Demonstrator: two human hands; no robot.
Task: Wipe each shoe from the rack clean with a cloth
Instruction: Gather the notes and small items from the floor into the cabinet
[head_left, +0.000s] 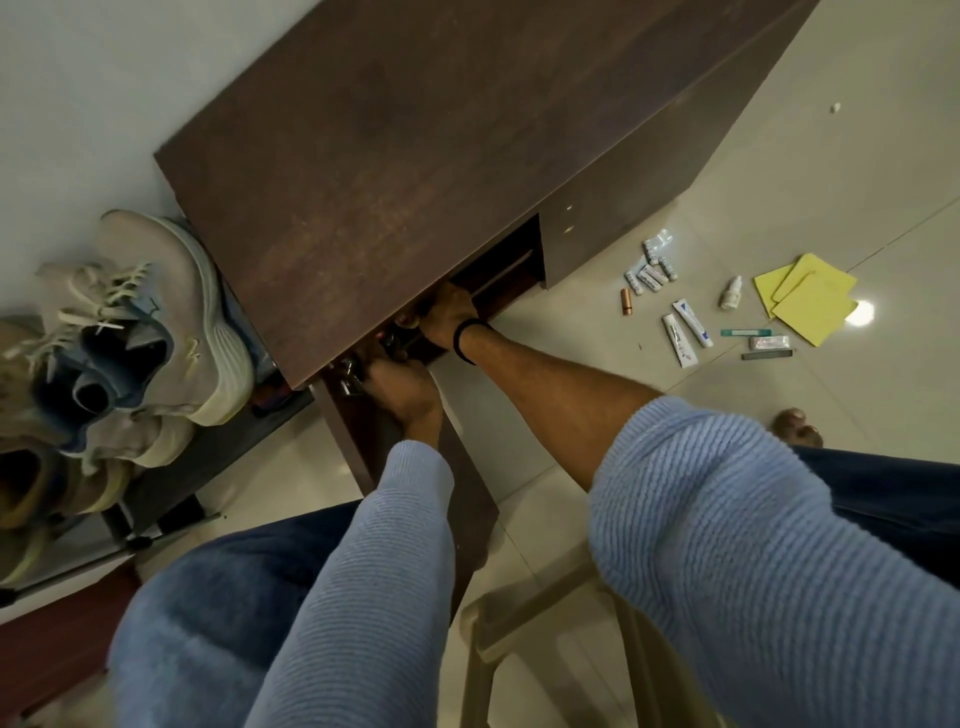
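From the head view, both my hands are pushed into the open compartment under the top of the dark brown cabinet (415, 156). My left hand (402, 387) is just at 7 o'clock of my right hand (451, 318), close to it but apart. The cabinet's edge hides all my fingers, so I cannot tell whether either hand holds anything; something small and shiny seems to lie by the left one.

The grey sneakers (156, 312) are piled on the shoe rack (176, 478) at 9 o'clock, untouched. The yellow cloths (813, 301) lie on the floor at 3 o'clock, well apart from both hands.

I judge I'm hunting for something in here before any wiping starts. To do it well I should feel along slowly, knuckles low, and draw out one hand at a time.

The cabinet top overhangs my wrists, so I should pull straight back toward 6 o'clock, not upward. The tubes (685, 332) and other small items are scattered toward 3 o'clock, and my bare foot (795, 423) is near them. The open floor lies between my knees and beside the plastic stool (519, 623).
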